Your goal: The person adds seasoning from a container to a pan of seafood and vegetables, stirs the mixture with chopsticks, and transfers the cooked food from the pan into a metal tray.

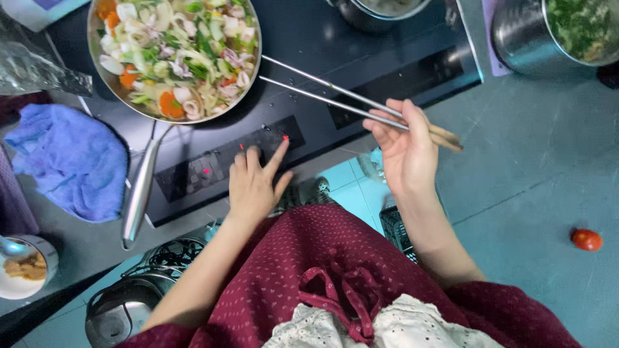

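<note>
My left hand point(253, 183) lies palm-down, fingers spread and holding nothing, my forefinger tip touching the black cooktop's control panel point(213, 169) beside a red light. My right hand point(405, 145) is raised with the wrist bent, fingers closed around one pair of long metal chopsticks point(335, 96); their tips reach away from my fingers to the rim of the frying pan point(175, 55). That one pan, full of cut vegetables, sits beyond my left fingertips, its handle point(140, 193) pointing back beside my left hand. Two steel pots point(516, 38) stand beyond my right fingers. One blue cloth point(68, 161) lies left of the handle. One tomato point(586, 240) lies well to the right of my right wrist.
</note>
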